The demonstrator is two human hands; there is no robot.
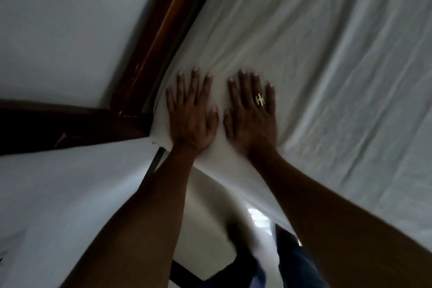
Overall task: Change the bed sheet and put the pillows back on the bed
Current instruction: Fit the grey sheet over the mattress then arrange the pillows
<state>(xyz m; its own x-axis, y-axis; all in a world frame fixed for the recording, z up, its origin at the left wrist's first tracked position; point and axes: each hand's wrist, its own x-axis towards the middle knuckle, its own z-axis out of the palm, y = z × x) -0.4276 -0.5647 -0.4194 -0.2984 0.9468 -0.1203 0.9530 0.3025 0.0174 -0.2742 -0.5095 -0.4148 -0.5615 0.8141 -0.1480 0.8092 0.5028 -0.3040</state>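
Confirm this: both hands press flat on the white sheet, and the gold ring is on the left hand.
Not quite. The head view shows the gold ring on the right hand, not the left hand; both hands do press flat on the white sheet.

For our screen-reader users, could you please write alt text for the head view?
The left hand and right hand press flat, fingers spread, on a white bed sheet at the mattress corner, beside a dark wooden frame. The right hand wears a gold ring.
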